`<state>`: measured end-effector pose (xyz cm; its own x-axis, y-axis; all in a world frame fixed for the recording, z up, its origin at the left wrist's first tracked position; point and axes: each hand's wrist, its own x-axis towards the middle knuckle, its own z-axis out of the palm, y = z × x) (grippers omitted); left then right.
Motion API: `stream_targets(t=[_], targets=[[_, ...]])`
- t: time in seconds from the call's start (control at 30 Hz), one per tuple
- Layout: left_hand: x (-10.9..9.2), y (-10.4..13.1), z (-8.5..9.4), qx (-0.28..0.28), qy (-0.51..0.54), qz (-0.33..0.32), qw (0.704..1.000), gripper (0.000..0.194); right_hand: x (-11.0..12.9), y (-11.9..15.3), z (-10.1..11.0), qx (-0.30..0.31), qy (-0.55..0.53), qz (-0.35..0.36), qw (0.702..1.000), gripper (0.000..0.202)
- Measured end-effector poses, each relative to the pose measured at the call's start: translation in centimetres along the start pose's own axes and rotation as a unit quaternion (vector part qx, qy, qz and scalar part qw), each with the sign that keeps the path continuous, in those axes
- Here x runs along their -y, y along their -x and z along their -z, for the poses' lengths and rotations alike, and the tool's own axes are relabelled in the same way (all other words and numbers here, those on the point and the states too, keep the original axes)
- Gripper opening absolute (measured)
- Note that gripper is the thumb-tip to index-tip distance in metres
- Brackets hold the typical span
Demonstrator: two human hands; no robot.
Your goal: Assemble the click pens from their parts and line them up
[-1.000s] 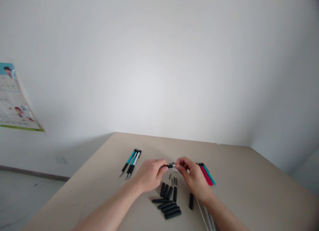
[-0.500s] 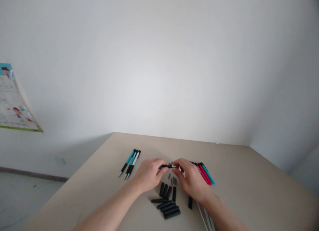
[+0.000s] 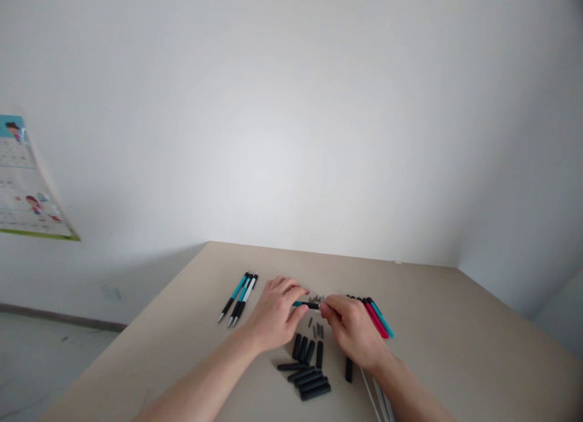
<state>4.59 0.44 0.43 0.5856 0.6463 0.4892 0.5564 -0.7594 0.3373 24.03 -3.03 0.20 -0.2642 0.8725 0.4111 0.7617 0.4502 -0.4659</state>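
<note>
A pale wall (image 3: 291, 118) rises behind a beige desk (image 3: 423, 325), brightest near its middle and shadowed toward the right. An illustrated poster (image 3: 27, 185) hangs at left above a dark baseboard (image 3: 64, 316) and grayish floor (image 3: 40, 361).

This is a plain room inside a building, but I can't tell if it is in a home or a school. It has a big white wall (image 3: 291, 118), a gray floor (image 3: 40, 367) with dark marks, and a poster (image 3: 34, 185) with cartoon kids on it. The smooth tan table (image 3: 432, 331) looks like a little work spot, with pens (image 3: 248, 292) and short black tubes (image 3: 312, 382) on top
</note>
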Motion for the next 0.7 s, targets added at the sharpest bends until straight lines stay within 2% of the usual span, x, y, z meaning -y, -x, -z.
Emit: stream_targets(t=[0.2, 0.43, 0.57, 0.7], targets=[[0.09, -0.02, -0.06, -0.022, 0.006, 0.000, 1.000, 0.004, -0.10, -0.13, -0.03, -0.003, -0.001, 0.007, 1.000, 0.027], [0.07, -0.09, 0.04, -0.014, -0.003, -0.017, 1.000, 0.015, 0.05, -0.06, -0.05, -0.012, 0.004, 0.017, 1.000, 0.028], [0.13, -0.15, -0.06, -0.038, -0.001, -0.010, 0.999, 0.008, 0.11, 0.00, -0.02, -0.007, 0.006, 0.020, 1.000, 0.028], [0.11, 0.00, 0.02, -0.027, -0.006, -0.008, 1.000, 0.008, -0.02, -0.01, 0.06, -0.017, 0.010, 0.023, 1.000, 0.028]])
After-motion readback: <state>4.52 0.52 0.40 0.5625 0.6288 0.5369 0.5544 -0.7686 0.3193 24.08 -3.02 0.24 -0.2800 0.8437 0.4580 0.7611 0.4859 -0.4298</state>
